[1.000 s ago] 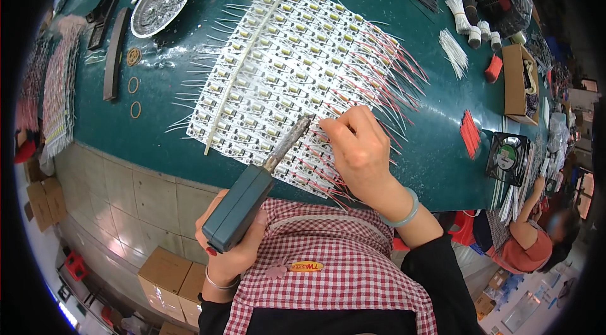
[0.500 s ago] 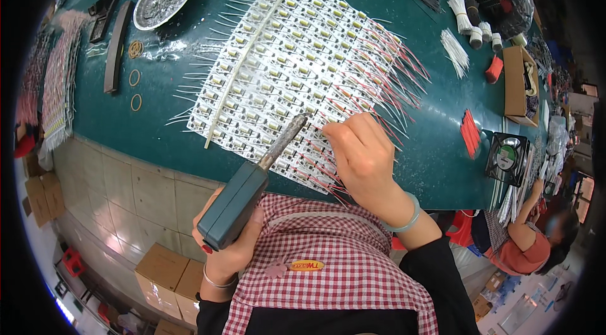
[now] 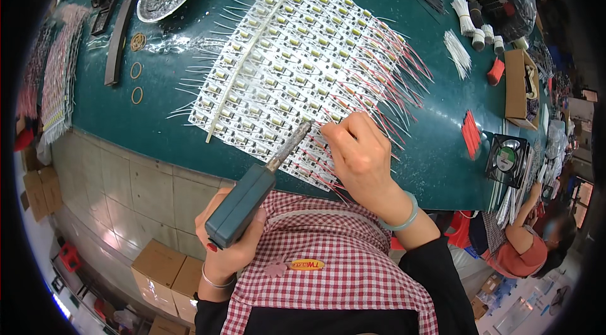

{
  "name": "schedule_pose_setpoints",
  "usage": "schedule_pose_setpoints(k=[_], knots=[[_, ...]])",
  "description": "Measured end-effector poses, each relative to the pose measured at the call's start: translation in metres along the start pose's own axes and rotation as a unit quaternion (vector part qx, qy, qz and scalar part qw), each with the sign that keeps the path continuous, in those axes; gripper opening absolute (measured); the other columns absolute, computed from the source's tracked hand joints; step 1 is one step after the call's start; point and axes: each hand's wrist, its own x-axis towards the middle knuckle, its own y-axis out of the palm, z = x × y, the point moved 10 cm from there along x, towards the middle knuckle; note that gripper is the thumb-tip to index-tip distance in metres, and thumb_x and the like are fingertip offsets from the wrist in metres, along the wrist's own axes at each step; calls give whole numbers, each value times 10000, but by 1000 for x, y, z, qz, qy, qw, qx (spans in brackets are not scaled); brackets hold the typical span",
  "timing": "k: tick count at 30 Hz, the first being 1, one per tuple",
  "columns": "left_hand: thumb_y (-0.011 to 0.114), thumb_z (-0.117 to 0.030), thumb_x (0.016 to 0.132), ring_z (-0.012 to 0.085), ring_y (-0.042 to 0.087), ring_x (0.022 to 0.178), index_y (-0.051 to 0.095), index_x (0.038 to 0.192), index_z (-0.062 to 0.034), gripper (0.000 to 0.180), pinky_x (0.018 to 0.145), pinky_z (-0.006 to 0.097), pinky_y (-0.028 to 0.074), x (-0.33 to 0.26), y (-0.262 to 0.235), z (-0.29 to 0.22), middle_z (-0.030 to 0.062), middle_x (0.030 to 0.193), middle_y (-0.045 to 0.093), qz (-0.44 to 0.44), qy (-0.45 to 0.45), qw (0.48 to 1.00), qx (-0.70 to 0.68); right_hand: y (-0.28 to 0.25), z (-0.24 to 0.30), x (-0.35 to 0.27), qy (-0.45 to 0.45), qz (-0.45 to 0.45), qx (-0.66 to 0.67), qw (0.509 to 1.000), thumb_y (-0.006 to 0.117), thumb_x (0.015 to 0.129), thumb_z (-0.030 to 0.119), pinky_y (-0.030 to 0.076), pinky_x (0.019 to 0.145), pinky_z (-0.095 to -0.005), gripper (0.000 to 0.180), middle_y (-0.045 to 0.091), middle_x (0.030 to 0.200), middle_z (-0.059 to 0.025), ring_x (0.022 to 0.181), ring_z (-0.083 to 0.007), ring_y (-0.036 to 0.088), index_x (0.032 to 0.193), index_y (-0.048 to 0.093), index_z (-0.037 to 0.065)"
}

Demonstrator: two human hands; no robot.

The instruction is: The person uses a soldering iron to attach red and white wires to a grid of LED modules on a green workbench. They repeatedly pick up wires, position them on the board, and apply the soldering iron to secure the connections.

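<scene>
Pointing up and to the right, a green soldering iron (image 3: 240, 205) is grasped by its handle in the left hand (image 3: 228, 260), with the fingers wrapped around it. Its metal tip is held over the near part of a sheet of small circuit boards (image 3: 297, 64); whether the surface is touched cannot be told. The right hand (image 3: 361, 157) is placed over the sheet's near right side, just beside the tip. Its fingers are bent and its thumb and forefinger are brought close together, but whether a wire is pinched between them cannot be made out.

The sheet is laid slantwise on a green table (image 3: 435, 168). Red and white wires (image 3: 404, 57) are spread from its right edge, thin white wires (image 3: 188, 90) from its left, and a pale strip (image 3: 252, 60) is set lengthwise across its left part.

To the left, rubber bands (image 3: 137, 95), a dark bar (image 3: 118, 45) and a metal dish (image 3: 142, 4) are placed. To the right, a bundle of red tubes (image 3: 470, 134), a black fan (image 3: 507, 174) and a cardboard box (image 3: 516, 105) are seen. Beyond the fan, a co-worker (image 3: 525, 252) is seated.
</scene>
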Motion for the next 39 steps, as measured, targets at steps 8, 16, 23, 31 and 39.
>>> schedule_pose_setpoints(k=[8,16,23,31,39], knots=[[728,35,737,197,632,684,663,917,56,193,614,291,498,1,3,-3,128,861,652,18,15,999,32,1,2,0,-6,3,-5,1000,672,702,-38,459,564,-351,203,498,750,-78,690,-239,549,895,653,20],[735,29,713,196,615,645,675,894,61,194,579,291,484,-3,1,7,119,813,638,4,5,1000,13,0,3,1,-4,6,-7,1000,669,697,-40,464,572,-352,208,505,756,-82,699,-246,554,898,654,11],[736,15,720,218,632,681,688,912,56,201,608,294,501,-8,-7,8,150,859,656,-30,-1,999,-28,1,5,2,-10,7,-12,1000,666,687,-41,462,568,-352,207,498,752,-81,697,-244,550,886,650,11],[741,9,732,207,640,760,679,953,61,235,676,304,515,-10,-7,9,142,898,660,-28,-18,999,-36,-10,3,1,-5,-25,3,1000,669,688,-52,457,574,-356,196,506,753,-81,695,-245,546,872,644,12],[739,7,750,195,632,751,676,960,64,227,662,284,510,-16,-10,17,138,909,652,-39,-44,997,-45,-23,15,4,18,-27,67,997,720,728,-50,457,587,-360,151,514,749,-87,705,-258,557,833,630,10]])
